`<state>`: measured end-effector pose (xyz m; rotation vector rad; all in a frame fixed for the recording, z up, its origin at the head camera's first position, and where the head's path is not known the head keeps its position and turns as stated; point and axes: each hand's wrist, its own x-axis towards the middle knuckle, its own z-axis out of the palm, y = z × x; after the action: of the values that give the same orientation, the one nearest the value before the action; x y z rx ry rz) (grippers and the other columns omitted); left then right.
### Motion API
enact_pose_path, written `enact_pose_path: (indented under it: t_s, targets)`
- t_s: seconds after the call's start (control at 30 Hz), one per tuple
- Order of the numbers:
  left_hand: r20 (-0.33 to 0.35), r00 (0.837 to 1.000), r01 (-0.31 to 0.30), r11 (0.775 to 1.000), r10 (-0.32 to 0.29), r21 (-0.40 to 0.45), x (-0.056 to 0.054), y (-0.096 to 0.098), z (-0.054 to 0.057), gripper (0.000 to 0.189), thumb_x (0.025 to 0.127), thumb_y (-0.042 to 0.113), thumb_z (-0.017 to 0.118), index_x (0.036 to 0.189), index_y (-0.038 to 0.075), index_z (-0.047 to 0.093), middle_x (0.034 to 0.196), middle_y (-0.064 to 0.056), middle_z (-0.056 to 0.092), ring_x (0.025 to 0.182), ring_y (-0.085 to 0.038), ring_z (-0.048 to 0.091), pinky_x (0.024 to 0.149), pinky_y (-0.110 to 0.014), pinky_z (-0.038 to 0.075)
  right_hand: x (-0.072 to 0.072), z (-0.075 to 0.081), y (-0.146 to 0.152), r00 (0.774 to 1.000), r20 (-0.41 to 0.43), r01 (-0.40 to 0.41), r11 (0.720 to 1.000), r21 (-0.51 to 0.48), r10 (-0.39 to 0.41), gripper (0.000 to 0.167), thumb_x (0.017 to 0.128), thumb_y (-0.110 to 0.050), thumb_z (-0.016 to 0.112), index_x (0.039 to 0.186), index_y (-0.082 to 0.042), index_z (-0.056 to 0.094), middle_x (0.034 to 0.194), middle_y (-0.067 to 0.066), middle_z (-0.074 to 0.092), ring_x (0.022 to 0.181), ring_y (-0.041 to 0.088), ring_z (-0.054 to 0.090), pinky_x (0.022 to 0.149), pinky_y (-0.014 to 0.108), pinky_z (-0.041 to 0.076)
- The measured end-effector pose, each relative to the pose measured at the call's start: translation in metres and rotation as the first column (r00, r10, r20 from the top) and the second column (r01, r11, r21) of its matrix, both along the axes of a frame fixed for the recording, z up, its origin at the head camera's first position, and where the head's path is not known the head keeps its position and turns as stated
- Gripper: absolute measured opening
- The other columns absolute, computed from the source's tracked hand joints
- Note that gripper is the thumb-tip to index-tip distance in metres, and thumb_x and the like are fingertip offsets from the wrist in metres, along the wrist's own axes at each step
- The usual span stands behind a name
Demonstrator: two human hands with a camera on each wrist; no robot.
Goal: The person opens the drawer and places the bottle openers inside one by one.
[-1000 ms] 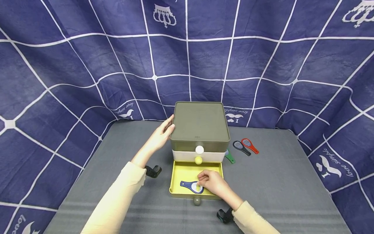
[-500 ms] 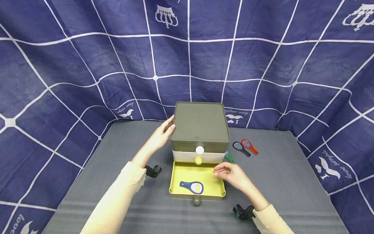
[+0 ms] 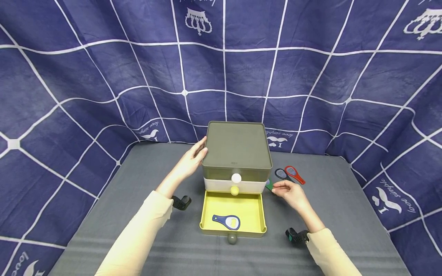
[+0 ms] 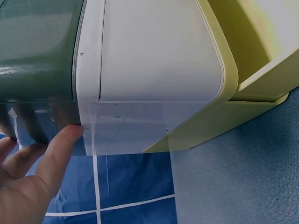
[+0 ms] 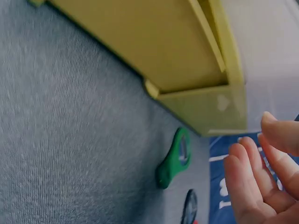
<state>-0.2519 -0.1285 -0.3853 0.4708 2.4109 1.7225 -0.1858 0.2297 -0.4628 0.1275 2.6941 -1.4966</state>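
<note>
My left hand rests against the left side of the small drawer cabinet, its fingertips and thumb on the dark green upper part. The yellow bottom drawer is pulled out, and a blue bottle opener lies inside. My right hand hovers beside the cabinet's right side with its fingers loosely bent and nothing between them. In the head view its fingertips overlap the handle of a green bottle opener. The right wrist view shows that green opener on the table, apart from the fingers.
Behind the right hand lie a black bottle opener and a red one. White and yellow knobs mark the cabinet's upper drawers, and a grey knob the pulled-out one. A blue checked curtain hangs behind the grey table.
My right hand has left the blue bottle opener in the drawer and moved right and away from me, toward the green opener. The left hand stays on the cabinet.
</note>
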Motion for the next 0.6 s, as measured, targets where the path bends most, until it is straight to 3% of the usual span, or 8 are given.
enact_pose_path:
  t_s: [0.3, 0.6]
  targets:
    - [0.003, 1.000, -0.005, 1.000, 0.005, -0.011, 0.000, 0.000, 0.001, 0.057, 0.108, 0.028, 0.039, 0.159, 0.014, 0.018, 0.162, -0.019, 0.021, 0.145, -0.037, 0.033, 0.108, -0.055, 0.043, -0.019, -0.018, 0.006, 0.992, -0.043, 0.123, 0.990, 0.072, -0.120, 0.027, 0.086, -0.014, 0.076, 0.106, 0.003, 0.070, 0.097, 0.016, 0.076, 0.071, -0.006, 0.060, 0.064, 0.016, 0.049]
    - [-0.006, 1.000, -0.007, 1.000, 0.007, -0.029, 0.001, 0.000, 0.002, 0.057, 0.108, 0.028, 0.038, 0.159, 0.013, 0.018, 0.163, -0.018, 0.020, 0.145, -0.037, 0.033, 0.108, -0.054, 0.043, -0.028, -0.040, 0.003, 0.980, -0.037, 0.199, 0.969, 0.144, -0.196, 0.028, 0.085, -0.019, 0.076, 0.105, 0.000, 0.071, 0.098, 0.015, 0.076, 0.080, 0.015, 0.069, 0.070, 0.028, 0.052]
